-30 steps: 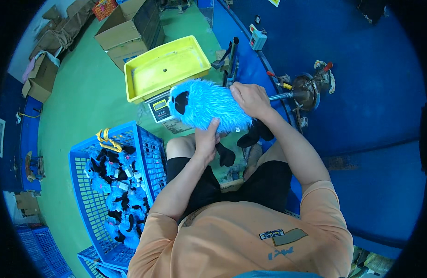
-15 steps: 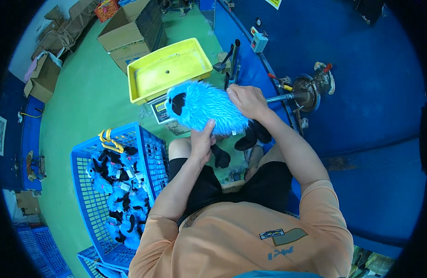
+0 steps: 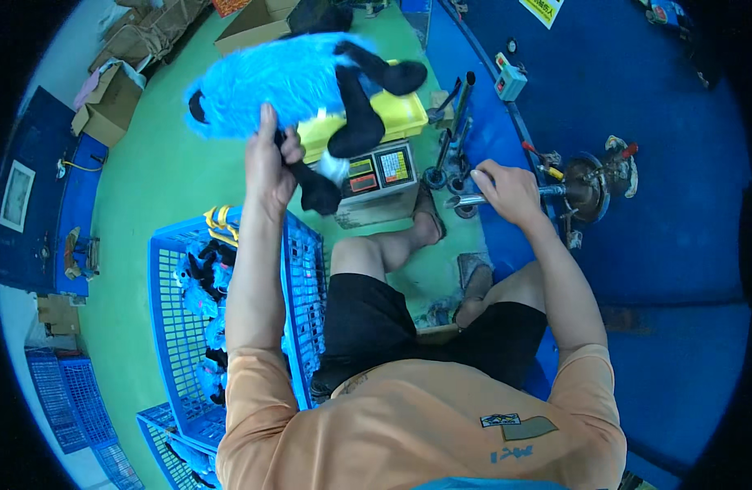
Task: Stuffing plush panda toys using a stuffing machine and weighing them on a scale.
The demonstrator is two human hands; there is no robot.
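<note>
My left hand (image 3: 271, 163) is raised to the upper left and grips a fluffy blue plush toy (image 3: 270, 82) with black limbs, holding it up over the yellow tray (image 3: 396, 122) and the small weighing scale (image 3: 374, 175). Away from the toy, my right hand (image 3: 507, 189) rests on the end of a metal nozzle (image 3: 466, 200) that sticks out of a machine (image 3: 592, 184) on the blue wall at the right. The toy's black legs dangle toward the scale.
A blue plastic crate (image 3: 229, 327) with several blue and black plush pieces stands at my left knee. More blue crates (image 3: 66, 408) lie at the lower left. Cardboard boxes (image 3: 106, 102) sit at the top left on the green floor.
The plush toy was on the nozzle between both hands. Now my left hand has lifted it off, up and to the left, while my right hand stays at the nozzle.
</note>
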